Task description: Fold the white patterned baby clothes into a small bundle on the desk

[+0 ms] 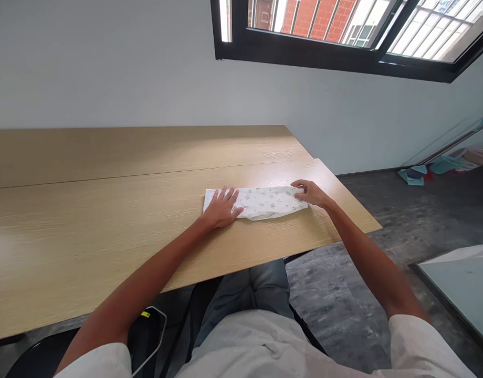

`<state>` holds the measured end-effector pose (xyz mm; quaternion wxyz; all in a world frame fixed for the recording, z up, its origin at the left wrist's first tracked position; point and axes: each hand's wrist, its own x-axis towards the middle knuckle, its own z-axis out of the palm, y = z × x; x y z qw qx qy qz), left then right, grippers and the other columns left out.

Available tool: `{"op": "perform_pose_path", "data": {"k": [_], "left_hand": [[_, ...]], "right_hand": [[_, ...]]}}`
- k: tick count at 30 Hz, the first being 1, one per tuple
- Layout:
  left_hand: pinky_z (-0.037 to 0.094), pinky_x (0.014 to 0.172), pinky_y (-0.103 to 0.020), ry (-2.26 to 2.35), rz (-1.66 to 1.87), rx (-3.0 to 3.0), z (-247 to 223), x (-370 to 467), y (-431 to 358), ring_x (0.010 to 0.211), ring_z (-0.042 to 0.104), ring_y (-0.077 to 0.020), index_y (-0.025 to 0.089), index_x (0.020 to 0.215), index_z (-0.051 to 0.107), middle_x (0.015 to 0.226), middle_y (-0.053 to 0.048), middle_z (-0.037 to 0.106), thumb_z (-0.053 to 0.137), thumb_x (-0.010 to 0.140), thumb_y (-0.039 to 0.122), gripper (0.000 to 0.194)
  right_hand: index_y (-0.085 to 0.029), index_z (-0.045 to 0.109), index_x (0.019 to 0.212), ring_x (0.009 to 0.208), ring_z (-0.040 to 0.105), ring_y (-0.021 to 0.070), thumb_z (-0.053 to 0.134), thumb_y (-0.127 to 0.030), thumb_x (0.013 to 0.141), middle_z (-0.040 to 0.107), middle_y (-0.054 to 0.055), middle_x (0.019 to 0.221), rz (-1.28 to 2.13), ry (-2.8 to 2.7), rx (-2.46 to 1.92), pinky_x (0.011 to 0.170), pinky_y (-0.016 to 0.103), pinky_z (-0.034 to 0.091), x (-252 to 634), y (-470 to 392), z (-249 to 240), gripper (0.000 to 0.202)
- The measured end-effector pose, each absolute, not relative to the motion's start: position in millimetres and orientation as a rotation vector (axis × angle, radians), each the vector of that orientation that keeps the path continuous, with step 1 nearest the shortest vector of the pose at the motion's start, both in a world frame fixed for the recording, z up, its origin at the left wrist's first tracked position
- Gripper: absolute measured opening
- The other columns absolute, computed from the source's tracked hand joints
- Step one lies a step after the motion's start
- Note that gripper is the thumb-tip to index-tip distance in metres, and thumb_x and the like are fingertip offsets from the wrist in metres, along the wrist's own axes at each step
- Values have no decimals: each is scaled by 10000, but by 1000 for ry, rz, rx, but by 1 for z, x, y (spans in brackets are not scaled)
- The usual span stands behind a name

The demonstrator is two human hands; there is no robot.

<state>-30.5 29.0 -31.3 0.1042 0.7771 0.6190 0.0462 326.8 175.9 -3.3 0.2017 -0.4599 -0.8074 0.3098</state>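
Observation:
A white cloth (267, 201) with a small dark print lies folded into a long strip on the wooden table (107, 236). My left hand (222, 208) rests flat on the strip's left end, fingers spread. At the other end, my right hand (310, 193) pinches the cloth's upper right corner between thumb and fingers. The lower edge of the strip looks slightly uneven and bulges toward me.
The table's right edge (349, 197) slopes away just beyond my right hand. A second tabletop (147, 152) adjoins it along the wall. A black-framed window (336, 60) is above. Coloured items (415, 174) lie on the grey floor at right.

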Motion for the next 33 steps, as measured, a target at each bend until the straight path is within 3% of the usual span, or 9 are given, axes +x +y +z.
{"op": "perform_pose_path", "data": {"k": [4,7,10,13,17,22,26,33], "left_hand": [[80,1226,-592,1966,115,2150,-24,-37,9,1531,57,-354,106,1586,150,1651,-101,112,211,979,589,778],[66,1214,-627,2009,101,2109,-23,-37,4,1532,43,-354,91,1584,140,1649,-116,107,185,977,602,795],[73,1218,-617,2014,99,2154,-25,-37,5,1536,46,-332,83,1581,149,1647,-131,116,168,985,577,774],[87,1218,-613,2036,69,2184,-27,-37,5,1537,55,-323,104,1583,158,1647,-125,126,180,992,529,729],[91,1201,-651,2068,63,2159,-27,-36,5,1533,56,-346,115,1588,136,1647,-122,128,158,978,603,781],[96,1191,-676,2084,63,2142,-27,-32,6,1534,25,-349,133,1594,85,1654,-91,96,118,962,644,813],[105,1189,-674,2099,29,2155,-28,-29,8,1529,25,-373,157,1597,87,1656,-89,90,127,957,655,812],[102,1173,-706,2114,42,2126,-25,-26,4,1527,38,-381,127,1593,104,1649,-108,116,148,955,653,827]], "right_hand": [[-160,680,1081,1104,577,283,608,-145,765,590,132,1169,487,-2333,-1055,975,470,502,276,159,11,324],[-210,637,1231,1244,508,278,504,-228,943,565,116,1274,421,-2403,-699,1090,485,432,213,123,10,318],[-189,451,1469,1401,369,286,445,-444,1009,441,103,1486,559,-2637,-562,1183,484,328,152,93,-11,526],[-87,285,1555,1489,187,318,320,-595,1018,262,133,1594,685,-2848,-594,1234,516,182,124,90,-33,740],[-106,214,1585,1510,79,305,200,-729,978,132,112,1625,734,-2928,-707,1249,508,65,162,110,-34,869],[-83,55,1600,1515,-45,239,49,-708,969,-40,74,1634,730,-2968,-1154,1256,438,18,245,124,-3,887],[-44,82,1593,1517,-36,233,60,-701,964,-19,100,1636,537,-2988,-1272,1256,404,25,256,123,0,910],[-1,218,1556,1515,72,268,128,-642,990,137,174,1619,245,-2817,-1550,1245,450,81,242,131,-10,859]]}}
